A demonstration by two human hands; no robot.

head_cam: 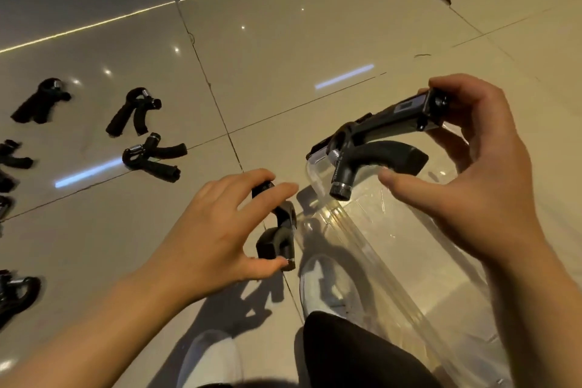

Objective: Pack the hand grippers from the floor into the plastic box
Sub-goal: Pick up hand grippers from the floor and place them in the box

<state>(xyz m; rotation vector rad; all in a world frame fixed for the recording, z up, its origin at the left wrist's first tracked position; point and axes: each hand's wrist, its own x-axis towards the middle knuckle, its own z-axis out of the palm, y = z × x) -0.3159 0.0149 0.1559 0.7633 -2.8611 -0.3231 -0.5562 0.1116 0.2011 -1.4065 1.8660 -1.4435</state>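
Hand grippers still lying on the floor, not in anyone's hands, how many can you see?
3 fully in view: far left, middle, one just below it. At least 2 more are cut off at the left edge; others may be out of frame.

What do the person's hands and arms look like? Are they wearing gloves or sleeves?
No gloves and no sleeves show. The left hand and the right hand are bare, and both forearms are bare as far as the picture shows. No rings, watch or bracelets show. The fingernails are short and plain.

Glossy beige tiled floor (283, 50), dark grout lines, ceiling lights reflected — streaks, dots
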